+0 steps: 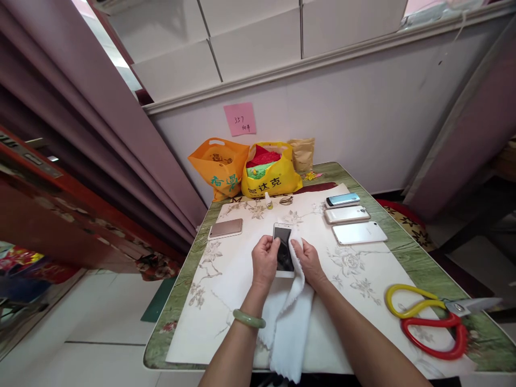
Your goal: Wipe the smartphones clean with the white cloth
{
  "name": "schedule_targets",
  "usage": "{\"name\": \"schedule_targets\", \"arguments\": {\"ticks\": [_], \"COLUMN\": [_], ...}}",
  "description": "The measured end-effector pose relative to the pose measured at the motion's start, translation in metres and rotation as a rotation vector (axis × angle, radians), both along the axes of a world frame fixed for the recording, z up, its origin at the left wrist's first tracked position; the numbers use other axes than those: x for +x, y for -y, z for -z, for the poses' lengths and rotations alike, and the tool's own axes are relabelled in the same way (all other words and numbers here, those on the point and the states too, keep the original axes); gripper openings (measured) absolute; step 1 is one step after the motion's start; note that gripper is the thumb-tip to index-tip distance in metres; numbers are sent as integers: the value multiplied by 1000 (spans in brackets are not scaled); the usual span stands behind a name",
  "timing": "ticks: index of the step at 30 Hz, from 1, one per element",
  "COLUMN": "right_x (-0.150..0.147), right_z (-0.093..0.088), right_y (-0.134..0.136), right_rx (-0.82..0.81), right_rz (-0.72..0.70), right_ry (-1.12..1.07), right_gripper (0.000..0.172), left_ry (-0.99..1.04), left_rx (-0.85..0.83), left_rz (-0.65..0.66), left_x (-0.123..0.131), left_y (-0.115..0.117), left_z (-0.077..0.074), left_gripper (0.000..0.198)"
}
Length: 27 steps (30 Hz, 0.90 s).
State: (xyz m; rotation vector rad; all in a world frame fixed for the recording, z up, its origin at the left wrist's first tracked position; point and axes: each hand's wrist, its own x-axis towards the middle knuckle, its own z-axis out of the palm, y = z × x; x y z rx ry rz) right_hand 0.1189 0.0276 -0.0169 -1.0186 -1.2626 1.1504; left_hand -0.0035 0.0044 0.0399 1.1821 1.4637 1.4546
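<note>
My left hand (pixel 265 262) grips the left edge of a white phone (pixel 283 248) with a dark screen, held face up over the table. My right hand (pixel 309 262) is closed on a white cloth (pixel 287 322) and presses it against the phone's right edge. The cloth hangs down between my forearms past the table's front edge. A green bangle (pixel 249 319) sits on my left wrist.
A flowered white sheet (pixel 226 279) covers the green table (pixel 407 244). A rose-gold phone (pixel 226 228) lies left; three phones (pixel 347 215) lie in a row on the right. Yellow and red scissors (pixel 429 317) lie front right. Orange (pixel 220 167) and yellow (pixel 271 173) bags stand at the back.
</note>
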Motion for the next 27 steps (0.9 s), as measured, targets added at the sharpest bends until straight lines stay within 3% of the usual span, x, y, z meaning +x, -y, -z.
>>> {"name": "schedule_targets", "arguments": {"ticks": [6, 10, 17, 23, 27], "right_x": [1, 0, -2, -1, -2], "right_z": [-7, -9, -9, -3, 0], "right_y": [6, 8, 7, 2, 0], "right_rx": [110, 107, 77, -36, -91], "right_rz": [-163, -162, -67, 124, 194], "right_ry": [197, 199, 175, -4, -87], "right_gripper": [38, 40, 40, 41, 43], "left_ry": [169, 216, 77, -57, -179], "left_rx": [71, 63, 52, -46, -29], "left_rz": [-355, -421, -177, 245, 299], "left_x": [-3, -5, -5, -3, -4], "left_y": [-18, -22, -14, -2, 3], "left_z": [4, 3, 0, -5, -8], "left_gripper": [32, 35, 29, 28, 27]}}
